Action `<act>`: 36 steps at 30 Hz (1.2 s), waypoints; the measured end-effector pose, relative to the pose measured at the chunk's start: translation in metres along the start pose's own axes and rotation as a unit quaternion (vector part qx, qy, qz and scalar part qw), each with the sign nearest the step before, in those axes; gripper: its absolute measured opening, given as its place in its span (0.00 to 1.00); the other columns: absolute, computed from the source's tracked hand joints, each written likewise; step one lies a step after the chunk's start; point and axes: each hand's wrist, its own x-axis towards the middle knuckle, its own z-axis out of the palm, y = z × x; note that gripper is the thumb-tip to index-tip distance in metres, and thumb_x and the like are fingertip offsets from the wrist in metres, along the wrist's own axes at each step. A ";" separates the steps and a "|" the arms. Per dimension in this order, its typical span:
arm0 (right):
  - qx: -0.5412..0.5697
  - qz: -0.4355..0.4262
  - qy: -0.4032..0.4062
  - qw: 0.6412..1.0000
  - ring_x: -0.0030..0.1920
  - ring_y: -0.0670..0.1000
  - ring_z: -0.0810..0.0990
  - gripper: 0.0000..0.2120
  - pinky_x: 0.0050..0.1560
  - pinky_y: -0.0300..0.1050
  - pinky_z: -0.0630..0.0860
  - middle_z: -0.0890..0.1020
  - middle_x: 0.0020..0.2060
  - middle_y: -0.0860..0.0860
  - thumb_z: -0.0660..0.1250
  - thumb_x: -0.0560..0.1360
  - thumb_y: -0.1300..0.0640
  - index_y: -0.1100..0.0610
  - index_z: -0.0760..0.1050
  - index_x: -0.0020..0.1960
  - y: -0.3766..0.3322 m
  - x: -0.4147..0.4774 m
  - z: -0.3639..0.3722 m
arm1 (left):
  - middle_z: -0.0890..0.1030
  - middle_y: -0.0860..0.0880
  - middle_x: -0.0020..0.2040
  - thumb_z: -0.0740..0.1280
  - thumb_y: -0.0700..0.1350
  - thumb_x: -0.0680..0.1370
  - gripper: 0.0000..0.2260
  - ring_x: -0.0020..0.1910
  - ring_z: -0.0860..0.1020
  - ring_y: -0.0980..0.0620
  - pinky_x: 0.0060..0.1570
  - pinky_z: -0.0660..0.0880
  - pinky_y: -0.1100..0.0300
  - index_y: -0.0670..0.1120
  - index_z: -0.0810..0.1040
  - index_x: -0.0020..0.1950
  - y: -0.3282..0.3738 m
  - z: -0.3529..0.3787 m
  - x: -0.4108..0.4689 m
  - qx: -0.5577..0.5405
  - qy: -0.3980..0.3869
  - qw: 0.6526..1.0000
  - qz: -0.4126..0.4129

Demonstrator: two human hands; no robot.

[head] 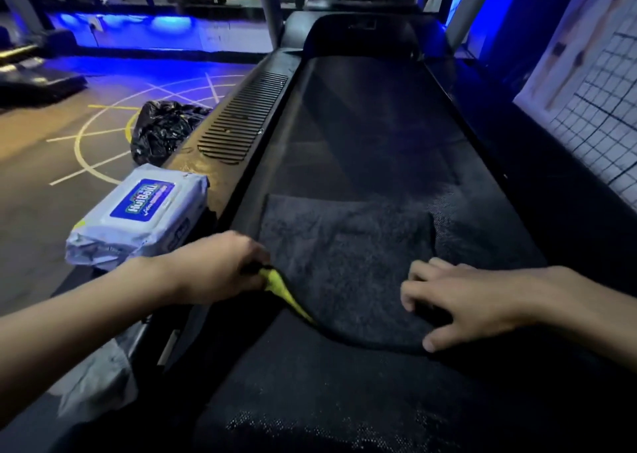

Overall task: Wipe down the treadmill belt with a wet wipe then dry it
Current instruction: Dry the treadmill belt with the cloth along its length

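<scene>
A dark grey cloth (344,246) with a yellow underside lies spread across the black treadmill belt (365,125). My left hand (224,266) pinches the cloth's near left corner, and the yellow side shows where that corner is lifted. My right hand (458,301) rests on the cloth's near right part with fingers spread. A pack of wet wipes (141,215), white with a blue label, sits on the treadmill's left side rail.
A black trash bag (162,128) lies on the floor left of the treadmill. The ribbed left side rail (241,118) runs beside the belt. A gridded wall panel (599,108) stands close on the right. Crumpled pale material (100,383) lies by my left arm.
</scene>
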 end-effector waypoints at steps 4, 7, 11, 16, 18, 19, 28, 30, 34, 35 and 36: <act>0.053 -0.042 0.142 0.988 0.43 0.44 0.73 0.13 0.48 0.49 0.74 0.75 0.42 0.46 0.68 0.78 0.50 0.50 0.68 0.39 0.018 0.012 0.000 | 0.74 0.55 0.29 0.70 0.42 0.71 0.10 0.31 0.74 0.55 0.31 0.68 0.66 0.52 0.70 0.36 0.007 -0.014 0.009 -0.043 0.170 0.984 -0.036; 0.197 -0.036 0.262 0.944 0.39 0.42 0.76 0.10 0.44 0.45 0.75 0.79 0.40 0.46 0.68 0.77 0.44 0.47 0.70 0.44 0.019 0.007 -0.009 | 0.78 0.51 0.33 0.70 0.36 0.70 0.06 0.34 0.77 0.51 0.33 0.74 0.59 0.45 0.75 0.41 0.010 -0.025 0.013 -0.097 0.271 0.956 -0.055; 0.022 -0.060 0.143 0.988 0.60 0.37 0.68 0.27 0.61 0.38 0.68 0.69 0.59 0.36 0.66 0.73 0.33 0.37 0.64 0.69 0.004 0.001 0.018 | 0.76 0.53 0.34 0.65 0.39 0.71 0.10 0.32 0.75 0.53 0.34 0.72 0.59 0.51 0.67 0.45 0.011 -0.020 0.005 -0.107 0.174 0.978 0.044; -0.040 -0.050 0.252 0.966 0.45 0.46 0.73 0.05 0.45 0.42 0.71 0.72 0.42 0.41 0.62 0.78 0.57 0.46 0.69 0.47 0.001 0.006 0.021 | 0.74 0.55 0.32 0.69 0.43 0.69 0.10 0.30 0.71 0.58 0.33 0.66 0.68 0.52 0.68 0.41 0.006 -0.006 -0.003 -0.031 0.052 0.998 0.035; -0.005 -0.054 0.234 0.971 0.43 0.45 0.73 0.07 0.45 0.43 0.71 0.73 0.41 0.41 0.62 0.77 0.56 0.45 0.67 0.46 0.000 0.002 0.018 | 0.75 0.54 0.32 0.68 0.46 0.68 0.07 0.31 0.72 0.57 0.34 0.67 0.67 0.50 0.70 0.39 0.008 -0.008 0.000 -0.034 0.041 0.998 0.022; -0.004 -0.075 0.220 0.973 0.47 0.44 0.73 0.04 0.49 0.42 0.71 0.73 0.46 0.40 0.61 0.78 0.52 0.44 0.67 0.51 -0.003 0.000 0.020 | 0.76 0.53 0.33 0.68 0.46 0.69 0.06 0.31 0.73 0.56 0.34 0.69 0.65 0.49 0.71 0.39 0.011 -0.010 0.002 -0.055 0.082 0.995 0.018; -0.048 0.007 0.433 0.900 0.40 0.58 0.76 0.12 0.36 0.55 0.76 0.74 0.42 0.54 0.66 0.67 0.72 0.60 0.70 0.45 0.020 0.000 0.031 | 0.79 0.37 0.54 0.68 0.35 0.75 0.04 0.70 0.71 0.42 0.70 0.59 0.70 0.36 0.76 0.49 -0.003 0.016 0.009 -0.012 0.164 0.986 0.037; -0.067 -0.028 0.391 0.917 0.40 0.56 0.75 0.12 0.37 0.53 0.76 0.73 0.42 0.52 0.65 0.66 0.70 0.58 0.70 0.45 0.012 0.001 0.037 | 0.78 0.39 0.56 0.67 0.37 0.76 0.06 0.64 0.75 0.41 0.59 0.67 0.66 0.39 0.73 0.52 0.000 0.019 0.006 -0.018 0.112 0.992 0.045; -0.087 -0.109 0.248 0.959 0.46 0.48 0.72 0.09 0.46 0.45 0.76 0.71 0.45 0.45 0.58 0.73 0.58 0.51 0.68 0.52 0.001 0.001 0.062 | 0.74 0.47 0.60 0.59 0.53 0.77 0.16 0.63 0.73 0.46 0.59 0.72 0.56 0.46 0.72 0.59 0.000 0.031 -0.005 0.118 0.052 0.987 0.091; -0.092 -0.101 0.252 0.958 0.47 0.48 0.73 0.10 0.48 0.44 0.76 0.71 0.47 0.46 0.60 0.75 0.55 0.51 0.69 0.56 0.003 0.001 0.063 | 0.73 0.48 0.62 0.57 0.58 0.77 0.20 0.64 0.72 0.47 0.59 0.73 0.52 0.48 0.73 0.61 -0.001 0.033 -0.008 0.160 0.054 0.981 0.093; -0.101 -0.091 0.258 0.957 0.48 0.49 0.74 0.14 0.49 0.44 0.77 0.72 0.49 0.47 0.62 0.77 0.51 0.52 0.70 0.61 0.004 0.000 0.064 | 0.73 0.47 0.61 0.56 0.62 0.77 0.23 0.63 0.72 0.46 0.57 0.75 0.51 0.48 0.74 0.62 -0.003 0.033 -0.010 0.184 0.064 0.976 0.094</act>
